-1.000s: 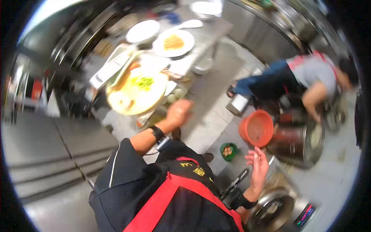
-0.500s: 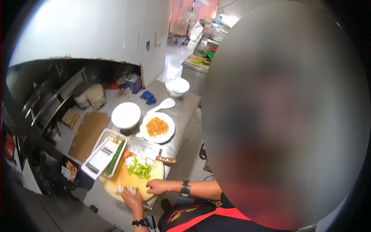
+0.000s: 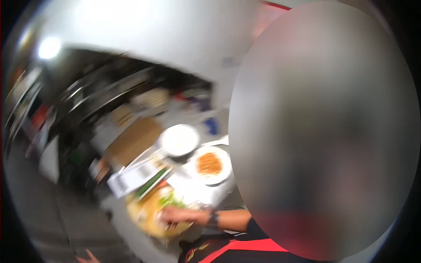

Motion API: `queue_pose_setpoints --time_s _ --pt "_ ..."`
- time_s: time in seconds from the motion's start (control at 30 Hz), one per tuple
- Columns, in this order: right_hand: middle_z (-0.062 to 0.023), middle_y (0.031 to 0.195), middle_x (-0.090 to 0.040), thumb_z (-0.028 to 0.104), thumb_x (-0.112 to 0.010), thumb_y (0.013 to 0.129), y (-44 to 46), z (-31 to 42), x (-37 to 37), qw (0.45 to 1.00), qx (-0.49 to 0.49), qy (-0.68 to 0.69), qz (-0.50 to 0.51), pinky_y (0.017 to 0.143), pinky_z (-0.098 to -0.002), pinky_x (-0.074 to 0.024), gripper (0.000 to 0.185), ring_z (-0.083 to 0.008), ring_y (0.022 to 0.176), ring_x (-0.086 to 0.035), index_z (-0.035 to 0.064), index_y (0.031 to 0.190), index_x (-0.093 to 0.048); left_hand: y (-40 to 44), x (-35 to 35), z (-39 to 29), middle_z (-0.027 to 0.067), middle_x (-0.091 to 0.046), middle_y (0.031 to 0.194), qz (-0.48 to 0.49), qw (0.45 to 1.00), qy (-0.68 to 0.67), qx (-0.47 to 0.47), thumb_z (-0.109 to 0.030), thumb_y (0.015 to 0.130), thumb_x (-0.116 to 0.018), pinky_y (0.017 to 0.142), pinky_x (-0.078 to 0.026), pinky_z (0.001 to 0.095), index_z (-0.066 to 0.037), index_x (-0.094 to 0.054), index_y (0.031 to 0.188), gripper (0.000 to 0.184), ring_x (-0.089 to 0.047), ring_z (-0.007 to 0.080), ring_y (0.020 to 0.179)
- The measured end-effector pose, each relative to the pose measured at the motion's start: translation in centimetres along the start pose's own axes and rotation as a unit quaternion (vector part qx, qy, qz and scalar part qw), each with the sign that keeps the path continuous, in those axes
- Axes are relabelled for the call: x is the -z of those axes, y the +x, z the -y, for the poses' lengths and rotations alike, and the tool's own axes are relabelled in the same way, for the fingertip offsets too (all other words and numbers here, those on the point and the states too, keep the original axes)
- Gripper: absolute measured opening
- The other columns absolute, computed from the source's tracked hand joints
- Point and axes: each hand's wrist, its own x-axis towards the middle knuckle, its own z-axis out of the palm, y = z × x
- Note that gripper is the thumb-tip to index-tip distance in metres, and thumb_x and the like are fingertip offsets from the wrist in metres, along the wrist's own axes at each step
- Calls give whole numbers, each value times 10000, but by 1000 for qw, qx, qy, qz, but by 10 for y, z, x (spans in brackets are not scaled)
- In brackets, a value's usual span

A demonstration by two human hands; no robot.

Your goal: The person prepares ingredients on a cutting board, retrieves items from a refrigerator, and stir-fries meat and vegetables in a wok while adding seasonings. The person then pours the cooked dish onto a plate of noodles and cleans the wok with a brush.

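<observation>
My right hand (image 3: 174, 215) reaches in from the right, low over the round yellow cutting board (image 3: 151, 230). Its fingers are curled down near small pale pieces, and blur hides what they hold. Chopped green vegetable (image 3: 170, 200) lies just above this hand. At the bottom left edge, only fingers of my left hand (image 3: 90, 257) show, apart and away from the board. A white slicer (image 3: 133, 177) and a long green vegetable (image 3: 151, 183) rest at the board's upper left.
Behind the board are a white bowl (image 3: 180, 140) and a white plate (image 3: 228, 165) with orange food (image 3: 209, 164). A blue cloth (image 3: 211, 126) lies farther back. Flattened cardboard (image 3: 135, 139) is at the left. A large blurred oval covers the right side.
My left hand has left the board, moving to the bottom left edge. My right hand has stayed over the board. The view has turned, shifting the bowl and plate rightward in it.
</observation>
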Motion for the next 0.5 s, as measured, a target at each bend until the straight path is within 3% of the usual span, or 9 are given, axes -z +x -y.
queue_pose_setpoints --time_s 0.03,0.07,0.1,0.17,0.2,0.27,0.37,0.47,0.5 --pt "-88 923 -613 275 -562 897 -19 28 1 999 -17 -19 -32 565 -283 -542 352 -165 735 -657 19 1137 -525 58 49 -25 184 -612 1053 142 936 183 266 -274 858 -676 722 -528 352 62 -533 1142 463 -633 232 862" --pt "-92 942 -625 299 -571 902 -13 27 11 999 6 -53 5 609 -293 -543 337 -173 793 -660 32 1104 -532 95 81 -38 236 -603 1143 193 859 103 463 -295 845 -676 835 -490 374 78 -503 1211 550 -612 309 986" --pt "-81 831 -626 240 -523 888 -16 35 6 999 52 2 -8 622 -321 -542 260 -172 757 -646 21 1024 -557 117 88 -50 244 -580 1179 155 873 138 441 -302 835 -675 870 -469 392 75 -511 1209 556 -586 320 1036" --pt "-76 928 -632 237 -531 903 -16 62 -4 999 48 11 17 622 -305 -534 274 -162 800 -643 31 1084 -546 158 99 -80 261 -534 1252 77 890 212 396 -318 816 -675 941 -425 428 69 -527 1206 569 -534 342 1136" --pt "-76 926 -639 200 -533 903 -9 64 -10 998 51 31 5 612 -289 -532 269 -159 786 -646 32 1112 -546 177 108 -49 270 -485 1306 129 863 223 434 -378 779 -701 986 -401 414 73 -474 1264 700 -483 368 1204" --pt "-78 897 -646 165 -549 901 -7 85 -24 995 59 61 44 566 -260 -526 253 -156 747 -648 7 1098 -552 185 104 -28 267 -474 1323 49 854 262 447 -444 723 -730 1038 -360 393 76 -457 1284 813 -431 382 1262" --pt "-91 923 -651 169 -545 916 -14 104 -33 992 88 44 83 565 -281 -528 242 -165 748 -646 1 1091 -550 168 74 -42 267 -555 1185 -59 866 360 341 -423 726 -733 963 -413 437 54 -516 1168 686 -517 404 1136" --pt "-88 927 -650 165 -542 920 -2 100 -56 991 90 11 101 579 -273 -523 250 -163 752 -645 1 1108 -548 153 78 -77 247 -590 1066 -5 908 246 340 -418 726 -741 866 -447 454 27 -518 1041 590 -569 393 1011" --pt "-87 926 -648 169 -541 921 5 99 -62 989 97 -2 115 585 -271 -521 251 -161 753 -644 2 1109 -548 131 70 -92 240 -595 1004 -11 923 256 286 -424 724 -750 804 -454 450 13 -502 972 560 -583 383 941"
